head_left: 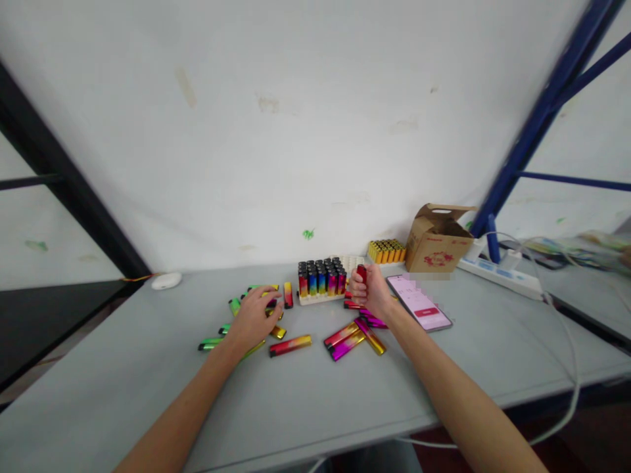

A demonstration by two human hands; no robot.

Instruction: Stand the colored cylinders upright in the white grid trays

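My right hand (371, 291) is closed around a red lighter (362, 273), held upright with one end showing above the fist. Over a loose pile of green and yellow lighters (234, 306) at the left is my left hand (257, 316), its fingers curved and apart, nothing clearly gripped. Between the hands stands a white tray (315, 299) filled with upright black-topped lighters (322, 278) in red, blue and pink. A red and yellow lighter (290, 345) lies in front of it. More pink, red and gold lighters (348, 341) lie below my right hand.
A phone (421, 305) with a lit screen lies right of my right hand. Behind it are a block of yellow lighters (387, 251), an open cardboard box (436, 240) and a white power strip (503, 276) with cables. A white case (166, 281) sits far left.
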